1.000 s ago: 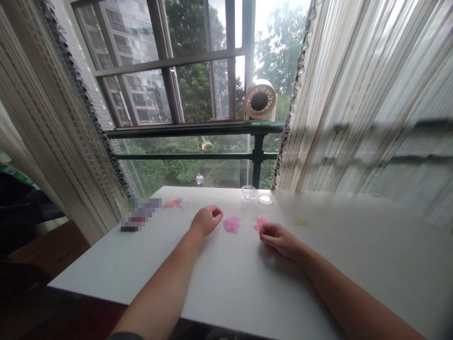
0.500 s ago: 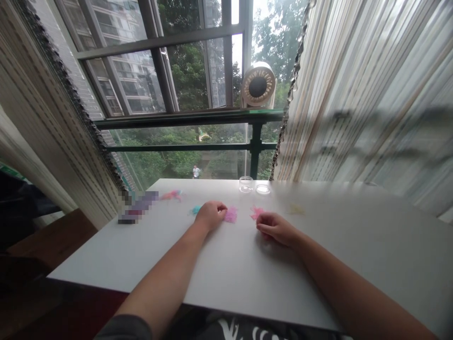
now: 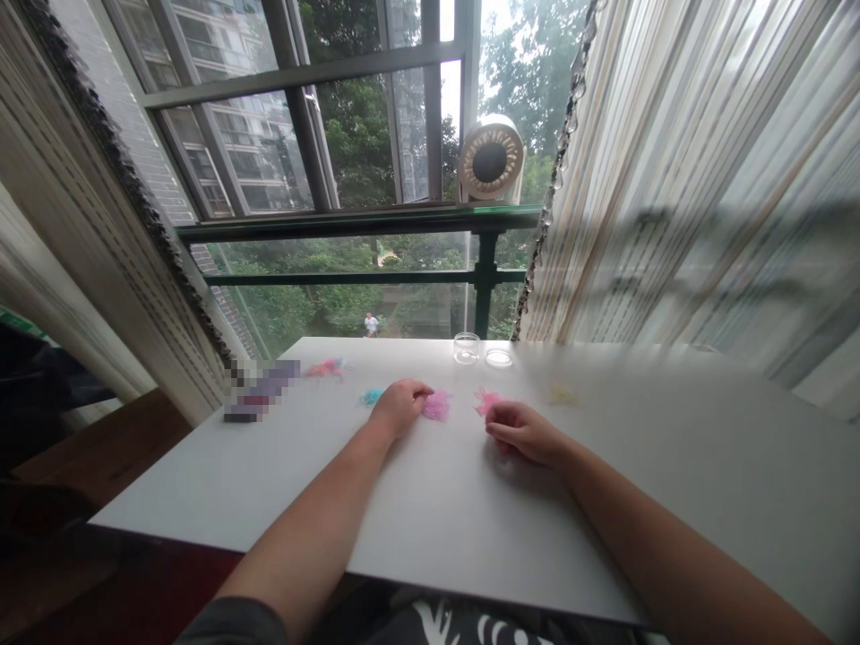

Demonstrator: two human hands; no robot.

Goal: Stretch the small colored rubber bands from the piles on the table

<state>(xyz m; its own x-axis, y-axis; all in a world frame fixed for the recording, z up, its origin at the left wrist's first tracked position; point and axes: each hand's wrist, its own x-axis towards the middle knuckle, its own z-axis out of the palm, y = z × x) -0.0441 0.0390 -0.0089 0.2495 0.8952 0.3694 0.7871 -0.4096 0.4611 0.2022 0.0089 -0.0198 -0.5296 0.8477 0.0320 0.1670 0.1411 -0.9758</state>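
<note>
My left hand (image 3: 401, 408) rests on the white table with thumb and fingers pinched together at the left edge of a purple pile (image 3: 437, 405) of thin loops that look like rubber bands. What the fingertips hold, if anything, is too small to tell. A turquoise pile (image 3: 371, 396) lies just left of that hand. My right hand (image 3: 522, 432) is closed with curled fingers, right in front of a pink pile (image 3: 485, 401) and partly covering it. Whatever is inside these fingers is hidden. Farther right lies a pale yellow pile (image 3: 563, 395).
A clear round container (image 3: 466, 348) and a clear lid or ring (image 3: 498, 358) stand at the back edge of the white table (image 3: 430, 520). Mixed pink and orange bands (image 3: 326, 368) lie back left, near a blurred-out object (image 3: 263, 394). A fan (image 3: 491, 161) sits by the window, between curtains.
Both hands have stayed almost in place, with their fingers still closed. The piles lie where they were; only the view has shifted slightly.
</note>
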